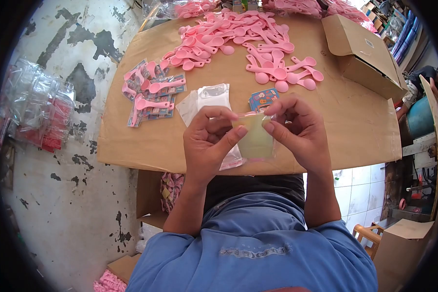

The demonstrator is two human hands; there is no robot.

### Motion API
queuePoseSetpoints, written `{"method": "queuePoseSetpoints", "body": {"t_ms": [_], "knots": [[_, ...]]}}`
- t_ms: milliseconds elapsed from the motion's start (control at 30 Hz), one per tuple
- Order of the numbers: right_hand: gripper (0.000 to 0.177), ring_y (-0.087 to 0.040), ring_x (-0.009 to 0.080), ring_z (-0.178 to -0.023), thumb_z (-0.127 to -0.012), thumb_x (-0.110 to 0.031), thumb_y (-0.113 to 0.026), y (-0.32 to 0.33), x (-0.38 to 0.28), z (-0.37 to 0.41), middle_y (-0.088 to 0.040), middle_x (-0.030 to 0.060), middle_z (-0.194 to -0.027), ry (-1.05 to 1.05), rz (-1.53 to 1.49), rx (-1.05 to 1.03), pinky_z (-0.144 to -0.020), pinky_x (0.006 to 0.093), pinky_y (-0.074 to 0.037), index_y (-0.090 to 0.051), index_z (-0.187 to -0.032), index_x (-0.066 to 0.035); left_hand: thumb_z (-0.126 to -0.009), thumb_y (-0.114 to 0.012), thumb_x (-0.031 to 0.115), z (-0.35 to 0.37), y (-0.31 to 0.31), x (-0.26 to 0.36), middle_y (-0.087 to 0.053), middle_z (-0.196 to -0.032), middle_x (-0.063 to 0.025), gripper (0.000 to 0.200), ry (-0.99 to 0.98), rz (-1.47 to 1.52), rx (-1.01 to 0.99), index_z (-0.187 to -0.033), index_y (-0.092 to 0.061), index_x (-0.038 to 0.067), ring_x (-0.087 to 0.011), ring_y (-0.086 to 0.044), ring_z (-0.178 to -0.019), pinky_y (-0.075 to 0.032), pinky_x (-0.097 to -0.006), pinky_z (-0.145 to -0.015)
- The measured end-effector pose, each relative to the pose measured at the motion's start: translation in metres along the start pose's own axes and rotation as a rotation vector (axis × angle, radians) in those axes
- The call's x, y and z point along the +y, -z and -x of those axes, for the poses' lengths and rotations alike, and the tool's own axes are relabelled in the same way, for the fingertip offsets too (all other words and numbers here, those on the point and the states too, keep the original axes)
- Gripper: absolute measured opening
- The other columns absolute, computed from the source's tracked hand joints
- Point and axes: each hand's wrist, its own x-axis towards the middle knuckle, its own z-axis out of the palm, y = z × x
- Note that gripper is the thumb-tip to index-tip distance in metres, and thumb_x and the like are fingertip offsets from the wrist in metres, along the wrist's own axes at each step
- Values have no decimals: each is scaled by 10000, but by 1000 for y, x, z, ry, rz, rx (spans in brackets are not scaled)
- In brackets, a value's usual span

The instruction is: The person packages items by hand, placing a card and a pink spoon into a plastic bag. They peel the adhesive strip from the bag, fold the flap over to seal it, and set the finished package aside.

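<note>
My left hand (210, 138) and my right hand (301, 131) pinch the top corners of a small plastic bag (256, 141) between thumb and fingers. A pale yellow-green panel fills most of this bag, with a pink strip along its bottom edge. Under and left of it lie several clear bags (214, 96), partly covered by my left hand. Just beyond my fingers rests a small stack of blue printed cards (263, 98). Farther left is a pile of packed pink spoons (153, 104), each in a clear bag with a printed card.
Loose pink measuring spoons (219, 36) are heaped across the back of the brown-covered table (355, 126). A smaller cluster of spoons (277, 68) lies nearer. An open cardboard box (370, 68) stands at the right. Bundled plastic packs (41, 104) hang at the left wall. Another person (423, 80) is at far right.
</note>
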Motion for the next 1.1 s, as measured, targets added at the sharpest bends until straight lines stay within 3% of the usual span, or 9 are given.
{"method": "queuePoseSetpoints", "body": {"t_ms": [100, 200, 333, 433, 500, 667, 767, 967, 1100], "knots": [[309, -528, -2, -804, -948, -8, -730, -3, -1, -3, -584, -41, -918, 47, -60, 10, -658, 161, -423, -622, -1237, -32, -953, -710, -32, -3, -15, 15, -728, -1201, -208, 429, 65, 132, -12, -1354, -556, -34, -179, -711, -1083, -571, -294, -941], [369, -512, -4, -782, -933, -15, -752, -6, -2, -4, -591, -38, -928, 133, -53, 84, -650, 160, -431, -604, -1271, -35, -961, -690, -46, -1, 1, 0, -731, -1206, -192, 453, 126, -25, -139, -1391, -551, -47, -183, -710, -1090, -569, -298, -956], [395, -478, 15, -702, -891, -21, -786, -9, -2, -1, -621, -22, -926, 156, 96, 122, -601, 182, -411, -624, -1250, -37, -964, -666, -75, 4, 3, 1, -748, -1165, -142, 325, 66, -73, -93, -1288, -635, -71, -178, -707, -1099, -572, -307, -945], [335, -447, 42, -642, -876, -39, -792, -6, -2, 1, -628, -10, -908, 124, 443, 149, -566, 207, -382, -661, -1184, -42, -960, -670, -73, -2, 22, 9, -749, -1160, -135, 287, -172, -367, 69, -1246, -654, -80, -193, -699, -1128, -566, -327, -963], [271, -433, 61, -616, -878, -53, -784, -1, 8, -1, -631, 3, -893, 174, 577, 210, -548, 229, -361, -685, -1129, -44, -958, -666, -79, -19, 44, 21, -727, -1212, -152, 257, -375, -342, 153, -1215, -674, -66, -210, -681, -1167, -542, -352, -1004], [187, -462, 105, -631, -931, -140, -748, 17, 7, -2, -626, 44, -901, 148, 776, 350, -559, 288, -380, -694, -1074, -32, -1020, -580, -6, -40, 130, 38, -691, -1292, -123, 229, -349, -906, 429, -1221, -689, -23, -184, -659, -1187, -492, -359, -1060], [248, -493, 149, -662, -939, -228, -757, 22, 9, -6, -612, 62, -890, 34, 884, 403, -603, 328, -418, -682, -1055, -22, -1023, -605, 98, -24, 128, 29, -728, -1149, -90, 202, -337, -882, 563, -1169, -696, -8, -152, -677, -1019, -525, -351, -959], [383, -553, 210, -737, -905, -339, -804, 17, 24, -6, -589, 77, -851, -191, 939, 321, -682, 379, -471, -633, -1002, -10, -901, -805, 319, 7, 88, 5, -659, -812, -74, 361, 412, -1097, 427, -894, -681, -21, -162, -564, -714, -489, -337, -690], [391, -572, 185, -737, -898, -331, -818, 18, 30, -10, -596, 77, -805, -291, 864, 311, -664, 366, -475, -609, -967, -7, -841, -866, 333, 9, 83, -5, -623, -772, -86, 408, 305, -1162, 382, -848, -678, -29, -175, -550, -681, -484, -329, -657]]}}
